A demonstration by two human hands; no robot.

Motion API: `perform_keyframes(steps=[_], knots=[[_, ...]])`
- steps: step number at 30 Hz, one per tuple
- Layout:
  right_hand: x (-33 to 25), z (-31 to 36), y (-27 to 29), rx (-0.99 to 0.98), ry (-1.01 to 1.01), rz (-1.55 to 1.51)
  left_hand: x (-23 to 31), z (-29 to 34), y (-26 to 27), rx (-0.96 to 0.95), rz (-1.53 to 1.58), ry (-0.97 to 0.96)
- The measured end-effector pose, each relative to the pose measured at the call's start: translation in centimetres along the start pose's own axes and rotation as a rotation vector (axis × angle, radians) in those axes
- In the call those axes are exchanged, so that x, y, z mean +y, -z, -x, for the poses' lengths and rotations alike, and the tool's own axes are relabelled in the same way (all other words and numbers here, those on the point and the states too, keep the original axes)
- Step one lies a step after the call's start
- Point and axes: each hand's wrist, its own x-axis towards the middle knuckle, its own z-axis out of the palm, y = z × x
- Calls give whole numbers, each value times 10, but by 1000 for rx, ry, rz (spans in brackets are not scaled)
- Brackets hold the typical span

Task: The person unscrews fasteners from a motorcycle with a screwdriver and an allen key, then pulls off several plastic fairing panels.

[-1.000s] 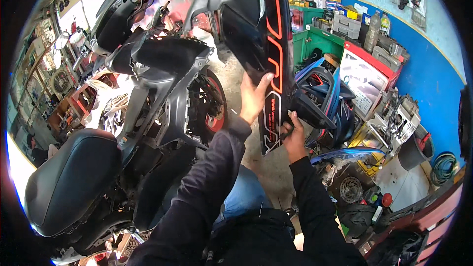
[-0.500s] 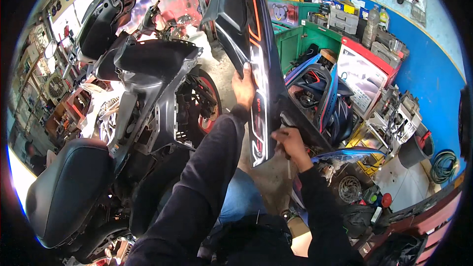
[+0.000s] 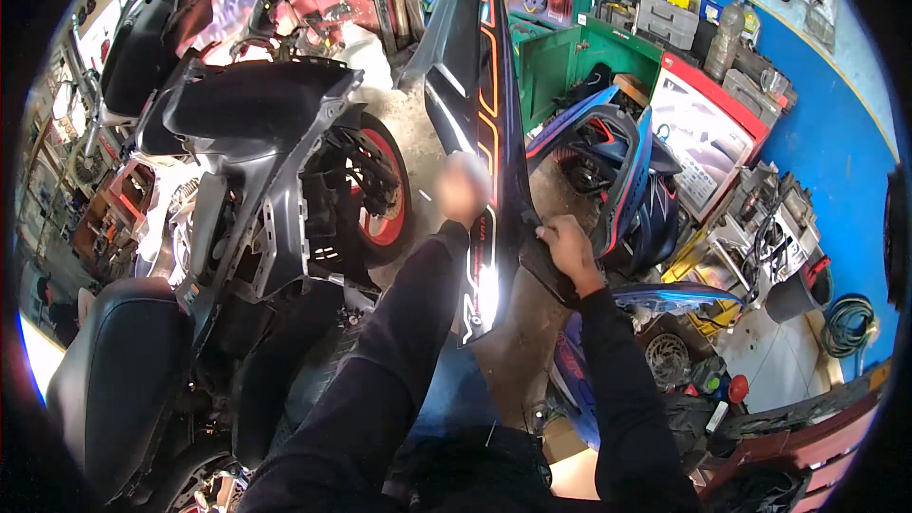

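Observation:
A long black scooter body panel (image 3: pixel 499 147) with orange-red and white stripes stands upright in front of me, its narrow striped end pointing down toward my lap. Against its left edge is my left hand (image 3: pixel 461 188), gripping the panel; its fingers are smeared in the picture. My right hand (image 3: pixel 573 249) is closed on the dark lower right flap of the same panel, thumb and fingertips at the edge. To the left stands a partly stripped black scooter (image 3: pixel 256 114), with its front wheel (image 3: pixel 385 190) on a red rim.
The black seat (image 3: pixel 119 370) is at lower left. More blue and black fairings (image 3: pixel 617 180) lie to the right, beside a green cabinet (image 3: pixel 608 57) and a red-edged box (image 3: pixel 703 133). A brake disc (image 3: pixel 668 361), a dark bucket (image 3: pixel 796 293) and a coiled hose (image 3: pixel 848 321) are farther right.
The view has shifted, so the scooter sits farther left. The panel's lower end has swung left and down in the picture. My right hand is higher along its right edge.

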Motion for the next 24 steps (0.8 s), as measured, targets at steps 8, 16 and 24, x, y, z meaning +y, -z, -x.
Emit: perform_keyframes(steps=[8, 16, 24], knots=[[19, 1, -31, -632, -638, -676, -49, 0, 16, -148, 71, 42], [35, 9, -90, -513, -643, -643, -123, 33, 44, -543, -61, 345], [83, 3, -118, -825, -712, -397, -226, 36, 22, -504, -88, 334]])
